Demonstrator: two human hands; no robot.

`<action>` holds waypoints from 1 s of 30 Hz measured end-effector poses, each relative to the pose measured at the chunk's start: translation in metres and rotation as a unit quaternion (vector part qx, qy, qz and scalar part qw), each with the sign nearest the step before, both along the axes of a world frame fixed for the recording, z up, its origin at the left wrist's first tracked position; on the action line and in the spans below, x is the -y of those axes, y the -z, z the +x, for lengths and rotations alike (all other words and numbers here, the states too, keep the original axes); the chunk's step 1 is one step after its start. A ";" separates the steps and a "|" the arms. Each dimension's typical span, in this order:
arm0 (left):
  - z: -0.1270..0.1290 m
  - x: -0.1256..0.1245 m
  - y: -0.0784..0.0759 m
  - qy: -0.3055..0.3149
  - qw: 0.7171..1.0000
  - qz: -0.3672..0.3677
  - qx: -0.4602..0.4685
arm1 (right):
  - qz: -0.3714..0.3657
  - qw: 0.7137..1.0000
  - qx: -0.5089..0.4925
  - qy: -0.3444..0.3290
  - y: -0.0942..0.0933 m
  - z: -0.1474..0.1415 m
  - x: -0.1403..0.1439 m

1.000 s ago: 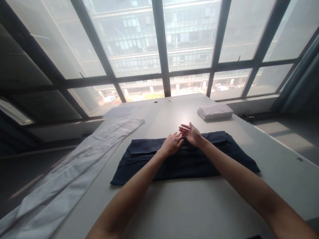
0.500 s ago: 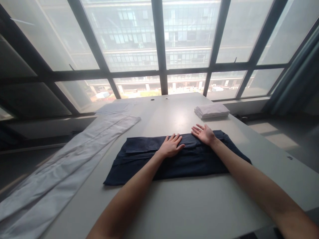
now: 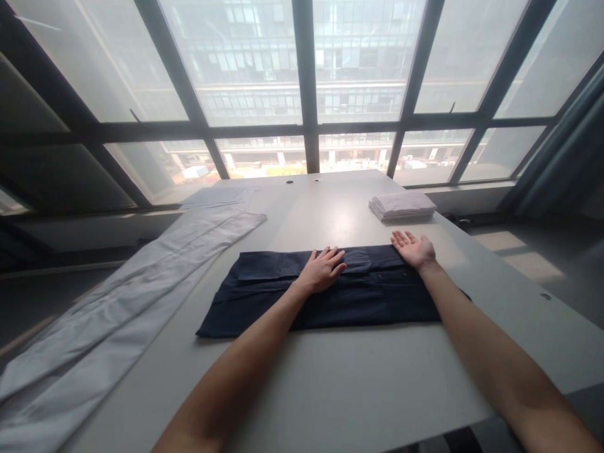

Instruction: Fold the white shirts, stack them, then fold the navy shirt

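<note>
Left hand lies flat, fingers spread, pressing the folded navy shirt on the table; right hand, open and empty, rests at its far right edge. Smoothing looks underway; next, likely another fold.

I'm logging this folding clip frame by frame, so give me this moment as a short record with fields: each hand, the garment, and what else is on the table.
left hand: flat, palm down, on the middle of the dark navy folded garment
right hand: open, fingers spread, at the garment's far right corner
garment: laid flat in a long band across the pale grey table
far right of table: stack of folded white cloths
left edge of table: long white fabric strip, trailing off the near side
</note>
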State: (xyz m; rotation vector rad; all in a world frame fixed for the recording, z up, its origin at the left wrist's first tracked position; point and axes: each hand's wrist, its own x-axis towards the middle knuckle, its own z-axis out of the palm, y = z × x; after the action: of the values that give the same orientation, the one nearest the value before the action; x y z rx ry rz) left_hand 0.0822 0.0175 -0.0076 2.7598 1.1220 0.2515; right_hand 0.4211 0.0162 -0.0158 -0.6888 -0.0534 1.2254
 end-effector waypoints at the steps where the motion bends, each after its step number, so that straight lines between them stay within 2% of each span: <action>1: -0.001 0.001 0.000 -0.002 1.000 0.003 -0.005 | 0.000 1.000 0.000 -0.002 0.000 0.000 0.001; 6: -0.009 0.001 -0.003 -0.009 0.999 -0.008 -0.037 | 0.000 1.000 0.003 -0.007 -0.002 0.000 0.005; 11: -0.038 -0.012 -0.008 -0.061 0.995 -0.031 -0.076 | 0.001 1.000 0.007 -0.011 -0.004 -0.001 0.006; 15: -0.082 -0.024 -0.011 -0.091 0.991 -0.031 -0.097 | -0.001 1.000 0.005 -0.014 -0.003 0.000 0.005; 19: -0.145 -0.034 -0.009 -0.133 0.984 -0.034 -0.109 | 0.004 1.000 0.007 -0.015 -0.002 0.001 0.004; 23: -0.196 -0.041 -0.003 -0.183 0.976 0.004 -0.116 | 0.005 1.000 0.007 -0.022 -0.001 0.002 0.003; 26: -0.210 -0.042 0.000 -0.186 0.976 0.010 -0.112 | 0.006 1.000 0.010 -0.021 -0.001 0.002 0.003; 30: -0.205 -0.040 -0.005 -0.188 0.977 -0.001 -0.100 | 0.003 1.000 0.025 -0.016 0.000 0.000 0.002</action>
State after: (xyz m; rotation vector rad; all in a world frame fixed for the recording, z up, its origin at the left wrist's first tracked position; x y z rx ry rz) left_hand -0.1232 0.0578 -0.0026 2.5946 1.6921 0.0120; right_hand 0.4208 0.0138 -0.0158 -0.7160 -0.1091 1.2386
